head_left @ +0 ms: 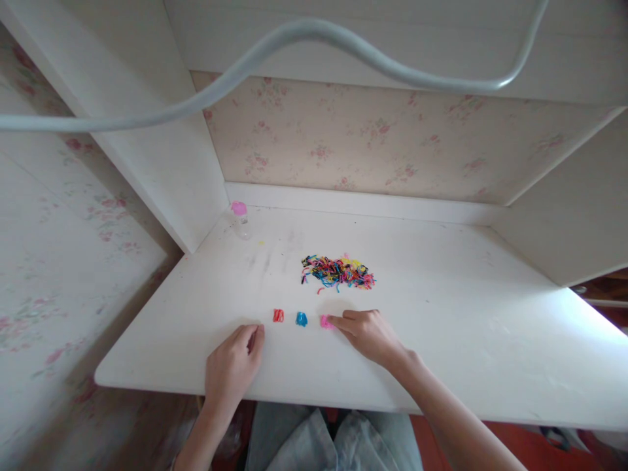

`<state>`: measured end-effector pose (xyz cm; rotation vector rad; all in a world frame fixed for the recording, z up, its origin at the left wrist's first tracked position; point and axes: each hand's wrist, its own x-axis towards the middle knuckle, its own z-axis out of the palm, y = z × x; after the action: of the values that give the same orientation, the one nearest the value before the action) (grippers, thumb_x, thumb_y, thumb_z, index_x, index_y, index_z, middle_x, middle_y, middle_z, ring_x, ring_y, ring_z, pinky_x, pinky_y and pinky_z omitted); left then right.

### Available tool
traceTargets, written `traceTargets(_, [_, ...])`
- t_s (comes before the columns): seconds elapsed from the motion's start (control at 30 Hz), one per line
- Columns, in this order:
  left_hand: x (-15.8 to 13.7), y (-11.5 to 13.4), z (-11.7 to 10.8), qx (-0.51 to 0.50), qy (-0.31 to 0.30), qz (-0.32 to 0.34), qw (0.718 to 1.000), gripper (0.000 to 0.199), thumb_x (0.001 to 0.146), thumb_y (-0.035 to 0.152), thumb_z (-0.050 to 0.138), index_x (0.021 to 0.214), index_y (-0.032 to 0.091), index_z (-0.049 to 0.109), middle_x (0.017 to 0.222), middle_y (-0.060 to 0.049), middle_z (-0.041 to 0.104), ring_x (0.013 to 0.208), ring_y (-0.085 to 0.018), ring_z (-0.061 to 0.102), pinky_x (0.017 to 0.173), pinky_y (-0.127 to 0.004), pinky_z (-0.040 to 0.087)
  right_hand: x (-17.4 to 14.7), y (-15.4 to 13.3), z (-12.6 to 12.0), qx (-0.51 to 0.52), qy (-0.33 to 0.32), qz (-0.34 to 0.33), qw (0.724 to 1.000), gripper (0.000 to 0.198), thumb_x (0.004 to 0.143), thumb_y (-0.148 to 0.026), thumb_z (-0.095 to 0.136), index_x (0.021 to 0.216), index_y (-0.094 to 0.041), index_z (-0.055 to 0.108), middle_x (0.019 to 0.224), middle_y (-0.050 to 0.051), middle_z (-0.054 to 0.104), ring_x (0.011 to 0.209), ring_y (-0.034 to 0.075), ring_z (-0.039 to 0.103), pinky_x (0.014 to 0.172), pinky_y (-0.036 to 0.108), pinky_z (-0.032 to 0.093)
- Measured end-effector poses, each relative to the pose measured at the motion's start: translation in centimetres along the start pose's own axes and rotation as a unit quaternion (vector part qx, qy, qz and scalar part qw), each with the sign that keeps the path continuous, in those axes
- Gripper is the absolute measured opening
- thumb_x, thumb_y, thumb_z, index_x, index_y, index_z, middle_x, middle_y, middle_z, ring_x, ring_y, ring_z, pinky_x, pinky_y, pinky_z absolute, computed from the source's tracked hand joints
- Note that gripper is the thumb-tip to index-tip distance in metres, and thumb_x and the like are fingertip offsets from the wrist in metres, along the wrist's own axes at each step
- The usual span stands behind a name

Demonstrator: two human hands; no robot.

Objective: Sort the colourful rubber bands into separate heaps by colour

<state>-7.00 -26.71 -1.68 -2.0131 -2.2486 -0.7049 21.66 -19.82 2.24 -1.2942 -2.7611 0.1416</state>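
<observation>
My right hand (367,332) reaches in from the right with its fingertips on a small pink bundle of rubber bands (325,321), partly covering it. Its index finger points forward while the others are curled. To the left of that bundle lie a blue bundle (301,319) and a red bundle (279,316), forming a row. My left hand (234,361) rests near the front edge, left of the red bundle, fingers curled in and nothing visible in them. Behind the row is a loose, mixed heap of colourful rubber bands (338,271).
A clear little bottle with a pink cap (239,208) stands at the back left of the white table (466,314). White panels (142,118) enclose the table's back and sides. A pale cable (314,29) crosses the upper view.
</observation>
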Motion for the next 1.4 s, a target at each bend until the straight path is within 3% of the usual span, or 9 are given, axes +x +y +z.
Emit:
traceTargets(0.2, [0.0, 0.1, 0.0, 0.005, 0.003, -0.004, 1.000, 0.023, 0.090, 0.039, 0.047, 0.086, 0.025, 0.064, 0.077, 0.005, 0.069, 0.067, -0.009, 0.063, 0.059, -0.021, 0.035, -0.4, 0.0, -0.5, 0.001, 0.005, 0.008, 1.000, 0.036, 0.093, -0.019, 0.043, 0.118, -0.035, 0.063, 0.074, -0.001, 0.066, 0.060, 0.010, 0.058, 0.051, 0.022, 0.025])
traceTargets(0.4, [0.0, 0.4, -0.4, 0.007, -0.015, -0.012, 1.000, 0.027, 0.091, 0.040, 0.043, 0.086, 0.024, 0.065, 0.077, 0.003, 0.070, 0.066, -0.010, 0.063, 0.058, -0.021, 0.035, -1.9, 0.8, 0.2, 0.128, 0.097, 0.094, 0.983, 0.035, 0.096, -0.030, 0.038, 0.112, -0.028, 0.068, 0.087, 0.003, 0.071, 0.072, 0.014, 0.064, 0.065, 0.023, 0.042])
traceTargets(0.5, [0.0, 0.3, -0.4, 0.000, -0.018, -0.017, 1.000, 0.028, 0.091, 0.040, 0.043, 0.086, 0.024, 0.065, 0.078, 0.003, 0.070, 0.066, -0.009, 0.062, 0.059, -0.020, 0.037, -3.0, 1.9, 1.3, 0.217, 0.173, 0.184, 0.943, 0.034, 0.093, -0.038, 0.042, 0.104, -0.025, 0.072, 0.091, 0.005, 0.071, 0.074, 0.016, 0.064, 0.069, 0.025, 0.045])
traceTargets(0.57, [0.0, 0.1, -0.3, -0.013, -0.016, -0.019, 1.000, 0.027, 0.091, 0.040, 0.043, 0.087, 0.024, 0.065, 0.079, 0.003, 0.070, 0.065, -0.008, 0.062, 0.060, -0.019, 0.038, -3.9, 2.9, 2.1, 0.258, 0.210, 0.262, 0.906, 0.037, 0.090, -0.045, 0.046, 0.099, -0.022, 0.073, 0.077, 0.004, 0.069, 0.063, 0.015, 0.059, 0.061, 0.024, 0.044])
traceTargets(0.67, [0.3, 0.2, -0.3, -0.032, -0.016, -0.014, 0.999, 0.028, 0.091, 0.040, 0.043, 0.087, 0.023, 0.064, 0.081, 0.002, 0.070, 0.066, -0.008, 0.063, 0.061, -0.018, 0.039, -5.3, 4.4, 3.2, 0.297, 0.240, 0.367, 0.848, 0.045, 0.086, -0.054, 0.049, 0.099, -0.019, 0.073, 0.054, -0.001, 0.054, 0.048, 0.012, 0.045, 0.049, 0.023, 0.035])
traceTargets(0.8, [1.3, 2.5, -1.1, -0.019, -0.028, 0.023, 0.999, 0.029, 0.092, 0.040, 0.041, 0.088, 0.022, 0.064, 0.081, 0.001, 0.069, 0.067, -0.009, 0.062, 0.061, -0.019, 0.039, -6.1, 5.1, 3.7, 0.338, 0.267, 0.410, 0.804, 0.051, 0.084, -0.058, 0.049, 0.103, -0.016, 0.071, 0.057, -0.001, 0.050, 0.052, 0.012, 0.043, 0.048, 0.023, 0.032])
traceTargets(0.93, [3.3, 6.9, -1.5, -0.006, -0.103, 0.069, 0.992, 0.029, 0.092, 0.040, 0.039, 0.090, 0.026, 0.065, 0.088, 0.002, 0.069, 0.073, -0.010, 0.063, 0.062, -0.021, 0.039, -5.8, 4.5, 3.4, 0.326, 0.241, 0.392, 0.826, 0.050, 0.084, -0.057, 0.048, 0.099, -0.016, 0.073, 0.055, -0.001, 0.051, 0.051, 0.012, 0.044, 0.051, 0.023, 0.033])
traceTargets(1.1, [6.1, 11.1, -0.2, 0.040, -0.184, 0.103, 0.977, 0.026, 0.090, 0.039, 0.042, 0.093, 0.026, 0.065, 0.101, -0.002, 0.068, 0.081, -0.014, 0.065, 0.065, -0.023, 0.041, -5.7, 4.4, 3.2, 0.302, 0.236, 0.368, 0.847, 0.049, 0.086, -0.055, 0.044, 0.099, -0.017, 0.073, 0.053, -0.001, 0.051, 0.049, 0.012, 0.044, 0.051, 0.023, 0.035])
traceTargets(1.4, [8.7, 12.5, 2.0, 0.084, -0.209, 0.113, 0.968, 0.033, 0.091, 0.036, 0.038, 0.097, 0.022, 0.066, 0.101, -0.008, 0.067, 0.080, -0.017, 0.066, 0.069, -0.027, 0.046, -5.6, 4.7, 3.4, 0.301, 0.228, 0.348, 0.858, 0.046, 0.087, -0.053, 0.044, 0.097, -0.019, 0.074, 0.053, 0.000, 0.053, 0.049, 0.012, 0.045, 0.050, 0.023, 0.034])
